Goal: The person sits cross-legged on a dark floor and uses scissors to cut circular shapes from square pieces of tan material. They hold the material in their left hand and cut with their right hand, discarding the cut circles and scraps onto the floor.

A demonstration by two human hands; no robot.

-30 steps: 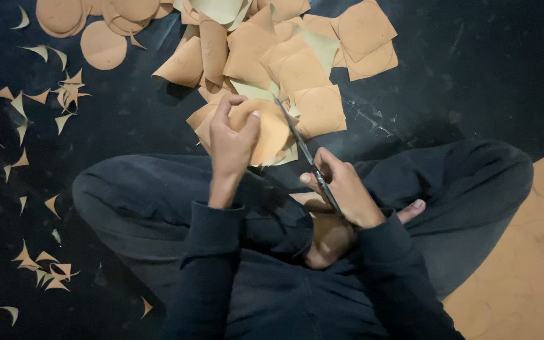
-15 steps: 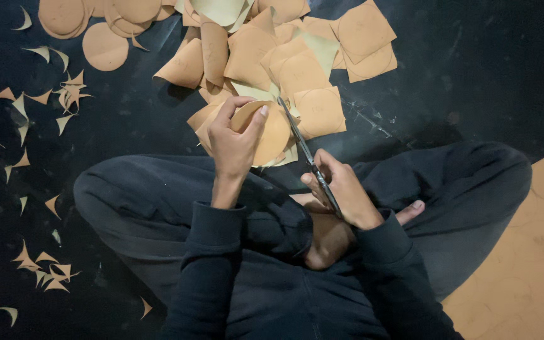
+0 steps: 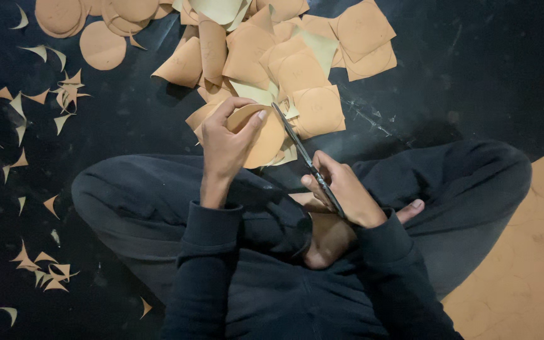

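left hand (image 3: pixel 225 148): raised over the lap; fingers curled around a tan paper piece (image 3: pixel 266 140), thumb on the near face, fingertips on the upper rim; piece is gripped, not resting on the floor
tan paper piece: rounded edge on the side seen, partly hidden by the left hand; held just in front of the heap of squares, above the left knee; met on its right edge by the scissor blades
right hand (image 3: pixel 342 192): closed around the handles of the scissors (image 3: pixel 306 157); handles hidden inside the fist
scissors: metal blades angled up and left from the right hand; tips reach the top right edge of the held piece; whether the blades are parted cannot be told
heap of tan squares (image 3: pixel 288 56): piled on the dark floor (image 3: pixel 473 69) beyond the knees; circles are drawn on several sheets; some sheets curled, some overlapping
cut discs (image 3: pixel 89 28): stacked and laid flat at the top left, apart from the heap
offcuts (image 3: pixel 45 107): small pointed tan scraps scattered over the floor on the left, from top to bottom
tan sheet (image 3: pixel 524 264): large, laid flat at the lower right, beside the right leg; faint circles marked on it
posture: cross-legged seat, dark trousers and dark long sleeves; bare foot (image 3: pixel 328 236) tucked in the lap below the right hand
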